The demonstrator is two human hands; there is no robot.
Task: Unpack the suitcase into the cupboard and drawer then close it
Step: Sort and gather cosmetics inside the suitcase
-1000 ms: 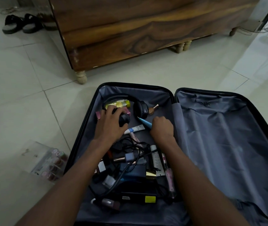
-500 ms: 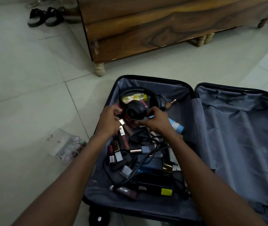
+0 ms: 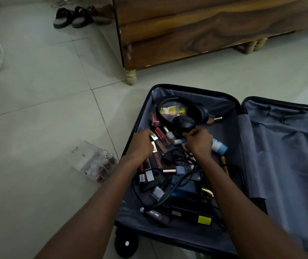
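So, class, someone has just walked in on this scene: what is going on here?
A person kneels over an open suitcase lying flat on the tiled floor, its left half full of small cosmetics, cables and boxes. The right hand pinches an earcup of the black headphones at the far end, also holding a white-and-blue tube. The left hand grips small cosmetic tubes beside it. The right half holds only grey lining. A clear organiser sits on the floor to the left.
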